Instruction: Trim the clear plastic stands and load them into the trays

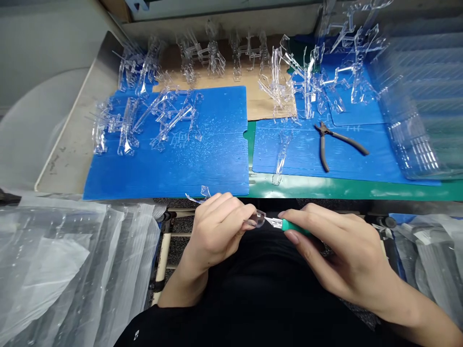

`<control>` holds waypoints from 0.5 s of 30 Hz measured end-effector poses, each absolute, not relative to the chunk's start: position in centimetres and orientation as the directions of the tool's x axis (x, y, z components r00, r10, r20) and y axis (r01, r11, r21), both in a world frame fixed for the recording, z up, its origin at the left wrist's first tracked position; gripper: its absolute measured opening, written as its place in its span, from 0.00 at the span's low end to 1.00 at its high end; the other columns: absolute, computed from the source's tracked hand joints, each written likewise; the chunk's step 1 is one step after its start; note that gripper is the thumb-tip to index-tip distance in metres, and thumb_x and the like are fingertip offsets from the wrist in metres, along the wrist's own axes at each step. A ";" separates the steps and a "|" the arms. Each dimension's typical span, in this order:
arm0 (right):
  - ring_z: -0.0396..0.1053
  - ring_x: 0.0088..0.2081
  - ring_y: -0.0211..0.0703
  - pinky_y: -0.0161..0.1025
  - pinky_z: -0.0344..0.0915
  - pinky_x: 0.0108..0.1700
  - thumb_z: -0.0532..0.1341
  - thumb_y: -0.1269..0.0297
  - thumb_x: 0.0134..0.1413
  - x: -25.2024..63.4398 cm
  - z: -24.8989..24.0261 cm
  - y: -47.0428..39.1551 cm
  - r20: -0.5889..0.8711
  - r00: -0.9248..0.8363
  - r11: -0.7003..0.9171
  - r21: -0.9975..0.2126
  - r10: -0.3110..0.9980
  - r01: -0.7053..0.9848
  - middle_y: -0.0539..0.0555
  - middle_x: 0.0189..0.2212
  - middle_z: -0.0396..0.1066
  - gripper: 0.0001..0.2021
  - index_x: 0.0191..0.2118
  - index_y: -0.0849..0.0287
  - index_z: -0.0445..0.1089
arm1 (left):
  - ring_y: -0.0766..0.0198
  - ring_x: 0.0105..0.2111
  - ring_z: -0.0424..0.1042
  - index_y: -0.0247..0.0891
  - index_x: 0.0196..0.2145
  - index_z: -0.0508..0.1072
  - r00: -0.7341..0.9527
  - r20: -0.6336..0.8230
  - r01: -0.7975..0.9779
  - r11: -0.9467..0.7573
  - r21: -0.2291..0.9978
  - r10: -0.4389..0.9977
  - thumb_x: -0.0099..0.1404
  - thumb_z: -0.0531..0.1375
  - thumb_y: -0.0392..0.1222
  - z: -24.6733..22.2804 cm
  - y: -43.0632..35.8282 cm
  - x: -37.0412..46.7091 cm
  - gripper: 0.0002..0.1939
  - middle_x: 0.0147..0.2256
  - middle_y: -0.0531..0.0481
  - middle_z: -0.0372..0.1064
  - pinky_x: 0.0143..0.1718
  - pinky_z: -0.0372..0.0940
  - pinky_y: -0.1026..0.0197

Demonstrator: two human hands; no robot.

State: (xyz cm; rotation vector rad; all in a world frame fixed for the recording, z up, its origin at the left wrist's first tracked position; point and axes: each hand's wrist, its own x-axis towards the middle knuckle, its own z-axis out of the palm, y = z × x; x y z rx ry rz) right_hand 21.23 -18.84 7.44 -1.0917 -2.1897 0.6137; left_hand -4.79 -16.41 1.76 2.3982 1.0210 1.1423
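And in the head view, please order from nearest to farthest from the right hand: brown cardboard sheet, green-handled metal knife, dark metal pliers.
1. Green-handled knife: in the right hand.
2. Pliers: straight ahead, lying open.
3. Cardboard sheet: farther back, leftward.

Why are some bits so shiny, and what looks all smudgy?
In the head view, light glares off the green tabletop and glints on the clear pieces; also in the head view, the clear tray at the right looks smeared, while the green-handled knife looks clearer.
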 end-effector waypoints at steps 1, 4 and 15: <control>0.70 0.28 0.38 0.39 0.61 0.29 0.64 0.70 0.75 21.3 7.4 -18.8 0.306 -0.471 0.546 -0.634 0.827 0.547 0.50 0.32 0.74 0.07 0.54 0.57 0.74 | 0.61 0.30 0.67 0.38 0.46 0.76 0.447 0.552 0.484 -0.709 0.512 0.704 0.83 0.57 0.42 1.9 -16.3 -4.8 0.09 0.32 0.46 0.74 0.35 0.58 0.54; 0.70 0.28 0.38 0.39 0.62 0.29 0.63 0.68 0.76 21.3 6.5 -17.9 0.306 -0.459 0.541 -0.615 0.834 0.574 0.51 0.34 0.76 0.07 0.54 0.56 0.76 | 0.62 0.29 0.66 0.38 0.45 0.75 0.461 0.539 0.495 -0.709 0.503 0.705 0.82 0.57 0.38 2.2 -15.9 -4.7 0.07 0.32 0.47 0.73 0.33 0.57 0.56; 0.78 0.36 0.43 0.39 0.71 0.41 0.69 0.65 0.72 22.0 3.6 -14.1 0.293 -0.227 0.369 -0.793 0.929 0.485 0.51 0.37 0.82 0.03 0.47 0.55 0.80 | 0.62 0.34 0.78 0.36 0.43 0.78 0.461 0.397 0.208 -0.532 0.821 0.793 0.82 0.57 0.33 2.7 -16.5 -3.7 0.10 0.35 0.46 0.80 0.36 0.69 0.60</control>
